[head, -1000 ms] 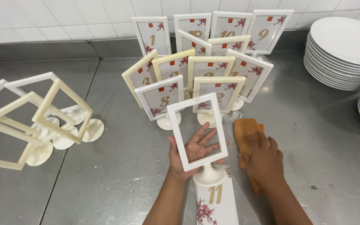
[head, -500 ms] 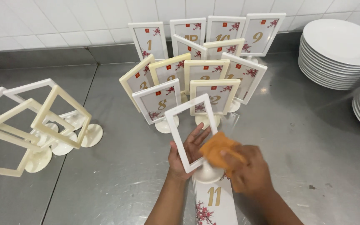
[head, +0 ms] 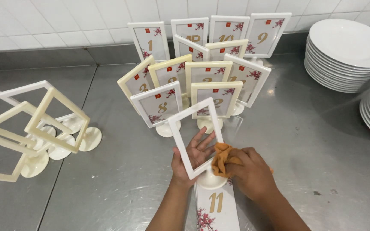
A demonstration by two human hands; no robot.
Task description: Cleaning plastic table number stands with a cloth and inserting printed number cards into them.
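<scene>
Head view, looking down on a steel counter. Eleven table-number stands with cards clustered just beyond the hands, in rows reaching back to the tiled wall. About four empty cream frames on round bases, well off to the left of the left hand, overlapping, so count uncertain. Two stacks of white plates far to the right of the right hand, the nearer stack cut by the picture's edge. One loose number card lying flat between the two forearms.

Left hand open, fingers spread flat behind the pane of one empty white frame, palm bracing it from the back; frame tilted, standing on its round base just above the loose card. Right hand closed around a bunched orange cloth, cloth pressed against the lower right edge of the frame, touching it.

Bare counter open to the right of the right hand as far as the plates, and to the left of the left hand up to the empty frames. Nearest carded stands just behind the held frame, very little room there.
</scene>
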